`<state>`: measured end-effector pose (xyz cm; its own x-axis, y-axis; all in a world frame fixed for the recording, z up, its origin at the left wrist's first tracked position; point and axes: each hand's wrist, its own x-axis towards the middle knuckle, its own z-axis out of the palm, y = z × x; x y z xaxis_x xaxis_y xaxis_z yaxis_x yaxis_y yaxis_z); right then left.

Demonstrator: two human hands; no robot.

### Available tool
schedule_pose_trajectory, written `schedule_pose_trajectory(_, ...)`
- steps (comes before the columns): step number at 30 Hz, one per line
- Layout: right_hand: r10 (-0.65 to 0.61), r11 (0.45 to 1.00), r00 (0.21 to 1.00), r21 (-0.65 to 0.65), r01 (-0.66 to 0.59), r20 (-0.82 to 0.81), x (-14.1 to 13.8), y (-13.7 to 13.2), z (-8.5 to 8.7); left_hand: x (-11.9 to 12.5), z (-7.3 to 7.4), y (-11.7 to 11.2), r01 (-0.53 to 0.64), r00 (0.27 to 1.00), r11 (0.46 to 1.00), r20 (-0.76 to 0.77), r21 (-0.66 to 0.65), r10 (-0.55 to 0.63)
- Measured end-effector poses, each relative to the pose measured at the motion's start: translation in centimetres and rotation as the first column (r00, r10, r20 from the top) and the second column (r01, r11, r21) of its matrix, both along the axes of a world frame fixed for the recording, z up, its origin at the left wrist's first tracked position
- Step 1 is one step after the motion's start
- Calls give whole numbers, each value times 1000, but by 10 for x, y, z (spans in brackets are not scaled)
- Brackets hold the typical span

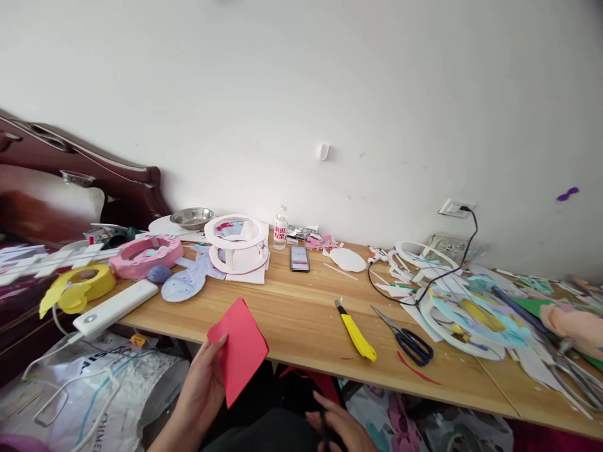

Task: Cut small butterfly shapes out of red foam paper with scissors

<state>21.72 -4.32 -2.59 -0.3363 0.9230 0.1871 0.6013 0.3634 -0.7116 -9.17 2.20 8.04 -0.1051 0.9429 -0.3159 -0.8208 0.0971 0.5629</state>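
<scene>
My left hand grips a red sheet by its left edge, thumb on top, just off the table's front edge. The sheet looks like folded or stacked craft paper or foam. At the bottom of the view, low over my lap, my right hand has its fingers curled around a dark thing, too blurred against the dark clothing to name. On the wooden table ahead lie a yellow utility knife and dark blue-handled scissors. Thin red scraps lie beside the scissors.
A white two-tier ring stand, a bottle and a phone stand or lie further back. Pink and yellow rings sit left, by a white power strip. Cut pieces and a black cord crowd the right.
</scene>
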Motion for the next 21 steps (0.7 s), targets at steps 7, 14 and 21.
schedule_pose_trajectory(7, 79, 975, 994, -200, -94, -79, -14, 74, -2, 4, -1, -9, 23, 1000, 998, 5, -63, -22)
schedule_pose_trajectory(14, -318, 947, 948, 51, 317, 19, 50, 27, -49, -13, -25, -13, -26, 996, 996, -82, -84, 19)
schedule_pose_trajectory(21, -357, 905, 907, 159, 396, -223, 47, 18, 41, 17, -19, 77, 288, 579, 946, -814, 146, -50)
